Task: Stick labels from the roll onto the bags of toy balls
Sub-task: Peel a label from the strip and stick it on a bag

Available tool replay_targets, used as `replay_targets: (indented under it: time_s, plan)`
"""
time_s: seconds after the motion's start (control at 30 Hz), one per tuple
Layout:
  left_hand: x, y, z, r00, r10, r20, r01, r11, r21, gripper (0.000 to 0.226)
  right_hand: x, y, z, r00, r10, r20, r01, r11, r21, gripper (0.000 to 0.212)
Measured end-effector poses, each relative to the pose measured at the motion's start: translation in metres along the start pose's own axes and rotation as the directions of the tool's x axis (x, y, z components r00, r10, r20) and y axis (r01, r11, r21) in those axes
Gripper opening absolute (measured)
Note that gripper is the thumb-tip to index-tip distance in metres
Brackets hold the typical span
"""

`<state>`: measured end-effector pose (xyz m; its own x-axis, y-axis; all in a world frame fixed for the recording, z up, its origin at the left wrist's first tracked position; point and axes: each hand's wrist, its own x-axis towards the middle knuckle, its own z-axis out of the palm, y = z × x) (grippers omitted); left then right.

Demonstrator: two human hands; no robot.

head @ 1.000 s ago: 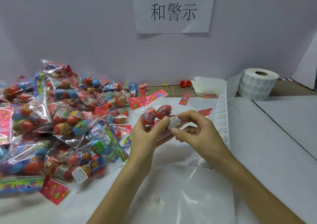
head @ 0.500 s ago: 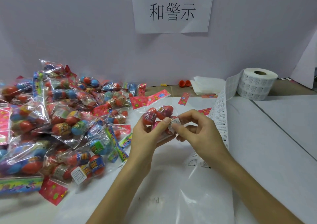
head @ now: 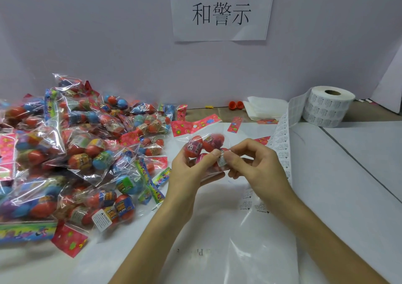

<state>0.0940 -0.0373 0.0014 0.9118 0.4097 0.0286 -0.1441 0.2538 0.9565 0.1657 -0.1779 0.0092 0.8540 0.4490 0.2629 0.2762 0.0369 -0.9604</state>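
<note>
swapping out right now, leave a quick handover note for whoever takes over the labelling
Left hand holds one bag above the table, thumb on the label.
Right hand pinches that label against the bag.
Roll stands far right, its strip trailing down past the hands.
Pile lies left; one front bag there shows a white label; others unclear.
Left: smooth this label down, set the bag aside, label the rest.

This looks like a packing and inspection bench in a small factory or workshop: a printed Chinese notice (head: 220,11) on the plain partition wall (head: 87,33) at top centre, a heap of bagged toy balls (head: 65,153) at left, a roll of warning labels (head: 328,107) at right, and a paper-covered table (head: 352,175).
</note>
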Motion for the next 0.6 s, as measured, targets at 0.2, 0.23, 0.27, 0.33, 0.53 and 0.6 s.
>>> replay_targets:
  time_s: [0.2,0.23,0.27,0.33,0.53,0.6]
  plan:
    - [0.0006,0.0010,-0.0016,1.000,-0.014,-0.018,0.014,1.000,-0.004,0.031,-0.0003,-0.0005,-0.0017,0.999,0.025,0.039,-0.027,0.998,0.063,0.013]
    - [0.0003,0.0011,-0.0009,1.000,-0.012,-0.019,0.012,1.000,0.005,0.032,-0.0004,-0.0007,-0.0015,0.999,0.028,0.032,-0.030,0.998,0.058,0.019]
    - [-0.0001,0.0011,-0.0003,1.000,-0.011,-0.016,0.012,1.000,0.018,0.034,-0.0006,-0.0011,-0.0015,0.999,0.028,0.022,-0.028,0.999,0.042,0.024]
    - [-0.0007,0.0019,0.0005,1.000,-0.011,-0.007,0.012,0.999,0.033,0.037,-0.0004,-0.0022,-0.0007,1.000,0.012,0.000,-0.012,1.000,0.010,0.026]
    - [-0.0012,0.0039,0.0026,0.999,-0.028,-0.023,0.029,0.999,0.036,0.041,0.0013,-0.0003,-0.0019,1.000,0.018,0.000,-0.018,0.999,0.035,0.015]
    - [-0.0025,0.0042,0.0038,1.000,-0.022,-0.008,0.022,0.999,0.045,0.051,0.0011,0.0015,-0.0015,1.000,0.005,-0.020,-0.004,1.000,0.027,0.015]
